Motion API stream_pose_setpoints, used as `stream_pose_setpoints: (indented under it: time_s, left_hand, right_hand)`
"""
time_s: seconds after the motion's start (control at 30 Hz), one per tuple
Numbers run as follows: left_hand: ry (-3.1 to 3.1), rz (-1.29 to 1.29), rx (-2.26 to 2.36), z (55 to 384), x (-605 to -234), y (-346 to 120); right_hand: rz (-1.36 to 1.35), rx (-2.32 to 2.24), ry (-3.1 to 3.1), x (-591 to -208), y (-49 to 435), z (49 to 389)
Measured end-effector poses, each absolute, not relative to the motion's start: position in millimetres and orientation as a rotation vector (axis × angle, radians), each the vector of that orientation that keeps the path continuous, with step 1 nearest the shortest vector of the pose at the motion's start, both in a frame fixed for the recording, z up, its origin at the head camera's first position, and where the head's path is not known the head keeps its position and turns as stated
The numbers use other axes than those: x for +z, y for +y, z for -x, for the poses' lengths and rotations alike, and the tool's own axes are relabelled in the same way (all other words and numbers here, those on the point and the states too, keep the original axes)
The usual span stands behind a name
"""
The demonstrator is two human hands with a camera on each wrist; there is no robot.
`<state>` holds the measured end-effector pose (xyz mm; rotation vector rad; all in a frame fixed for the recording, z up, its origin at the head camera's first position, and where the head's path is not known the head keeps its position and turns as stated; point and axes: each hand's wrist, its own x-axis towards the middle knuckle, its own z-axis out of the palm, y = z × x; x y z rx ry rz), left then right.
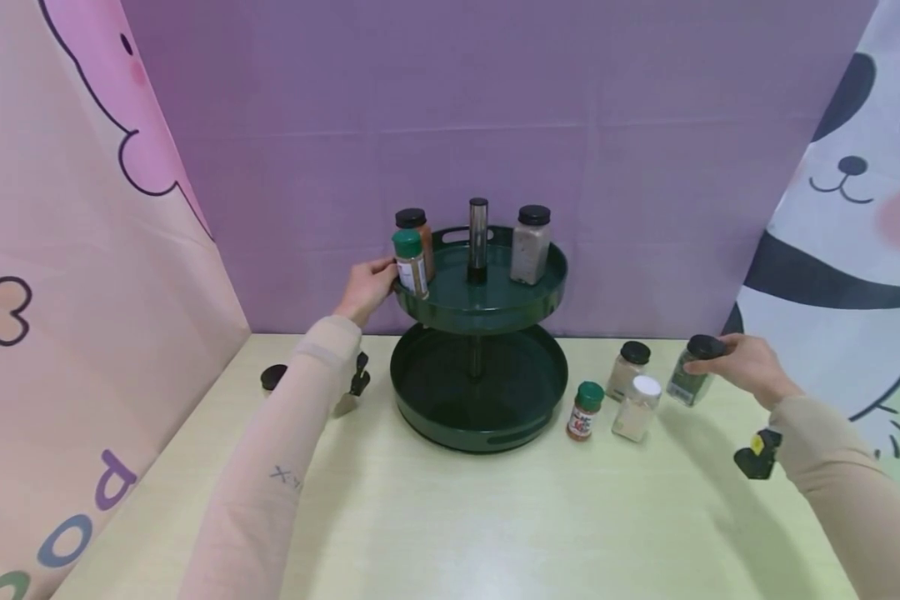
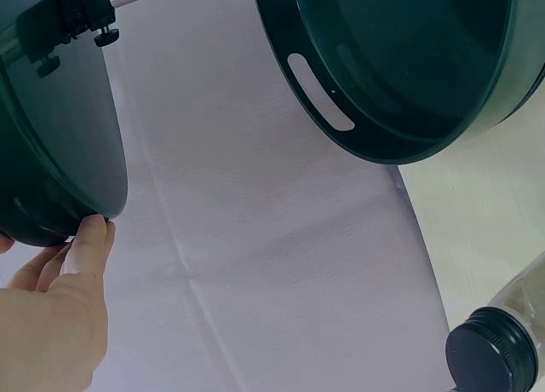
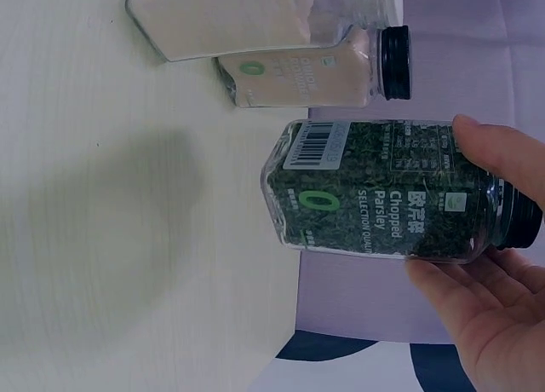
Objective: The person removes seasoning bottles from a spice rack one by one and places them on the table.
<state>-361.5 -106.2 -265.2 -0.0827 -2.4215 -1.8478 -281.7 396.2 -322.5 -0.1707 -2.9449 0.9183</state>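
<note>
1. And there it was, out on the right: the right hand gripped the parsley jar near its black cap, thumb one side, fingers the other!
2. That jar leaned at the right end of a cluster on the table; whether its base touched down, I couldn't tell.
3. Just beside it stood a white-capped jar and a pale black-capped jar, with a small red jar nearest the lower tray.
4. Over on the left, the left hand pinched the rim of the upper tray, right beside a green-capped shaker.
5. Across the metal post, a grey-brown jar stood upright.
</note>
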Motion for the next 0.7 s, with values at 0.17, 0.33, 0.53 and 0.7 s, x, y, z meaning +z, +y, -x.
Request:
stream_pose_setpoints:
  time_s: [0.17,0.33,0.53,0.7]
  left_hand:
    - [-2.422,0.072,-1.848,361,-265,-106]
    - [-2.418,0.071,-1.843,362,-266,-105]
    - [-2.416,0.067,-1.841,363,-266,-106]
    - [-2.423,0.065,-1.835,365,-267,-106]
  right_hand:
    - [0.180,0.928,-2.955,-327,397,282]
    - [0.166,0.937,-2.961,-330,397,283]
    - [0.146,0.931,-2.946,-337,398,284]
    - [0.155,0.926,-2.944,-342,400,285]
